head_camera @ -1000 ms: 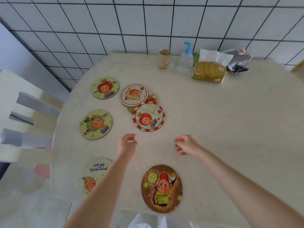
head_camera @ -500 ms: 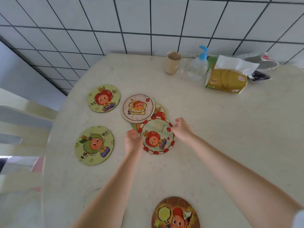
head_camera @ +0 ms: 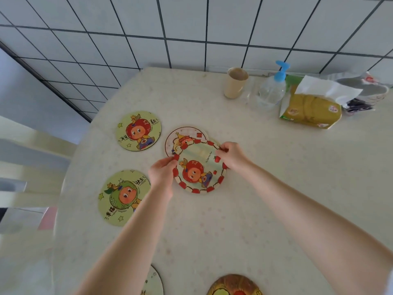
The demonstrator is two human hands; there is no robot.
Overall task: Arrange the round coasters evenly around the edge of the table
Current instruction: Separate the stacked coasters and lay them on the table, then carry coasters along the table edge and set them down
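A round coaster with a red-checked rim [head_camera: 198,169] lies in the middle of the cream table [head_camera: 276,188]. My left hand [head_camera: 162,172] pinches its left edge and my right hand [head_camera: 230,155] pinches its upper right edge. It overlaps a white-and-pink coaster [head_camera: 182,138] behind it. Two green coasters sit along the left edge, one far [head_camera: 138,130] and one nearer [head_camera: 122,198]. A brown coaster [head_camera: 234,285] and a pale one [head_camera: 154,283], partly behind my left forearm, peek in at the bottom.
At the back by the tiled wall stand a beige cup [head_camera: 236,83], a pump bottle [head_camera: 272,88], a yellow tissue pack [head_camera: 310,105] and a bowl [head_camera: 365,90]. A pale chair [head_camera: 27,150] stands left of the table.
Both hands moved forward from the near side of the table and closed on the edges of the red-checked coaster. The camera tilted toward the wall.
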